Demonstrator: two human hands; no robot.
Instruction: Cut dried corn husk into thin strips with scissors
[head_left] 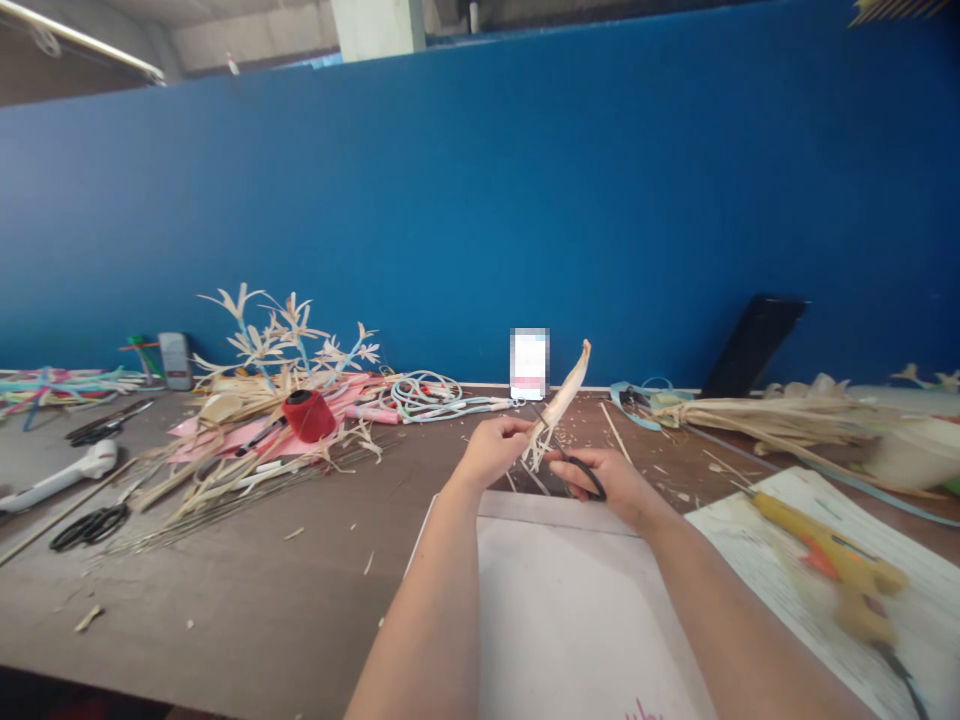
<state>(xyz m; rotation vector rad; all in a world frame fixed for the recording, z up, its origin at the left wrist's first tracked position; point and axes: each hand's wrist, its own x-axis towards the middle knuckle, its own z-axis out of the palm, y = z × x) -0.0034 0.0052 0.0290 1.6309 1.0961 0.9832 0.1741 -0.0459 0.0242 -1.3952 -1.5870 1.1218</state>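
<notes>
so the dried husk strip [564, 392] is in my left hand [491, 450], held up above the desk [247, 580] right in the middle of the view. my fingers [517, 428] are closed around its frayed lower end and the pale tip leans up and to the right, in front of the blue wall [525, 200]. my right hand [611, 480] has its fingers gripping the black scissors [583, 470], handle loop down by my palm and blades angled up at the bottom of the strip. can't really tell if the blades are touching it.

under both hands there's a white sheet [570, 600] flat on the desk, with little husk trimmings [660, 470] scattered just past it. to the right a yellow glue gun [832, 560] lies on a light board [757, 560], and behind that is a bundle of dried husks [780, 420]. a pixelated white card [529, 364] stands against the wall just behind the strip.

off to the left it's a mess: a red thread spool [309, 415] on pink paper [247, 432], husk flowers [289, 335] on blue stems, a coil of pale blue cord [427, 395], a spare pair of black scissors [90, 525] and a white glue gun [60, 478] near the edge.
</notes>
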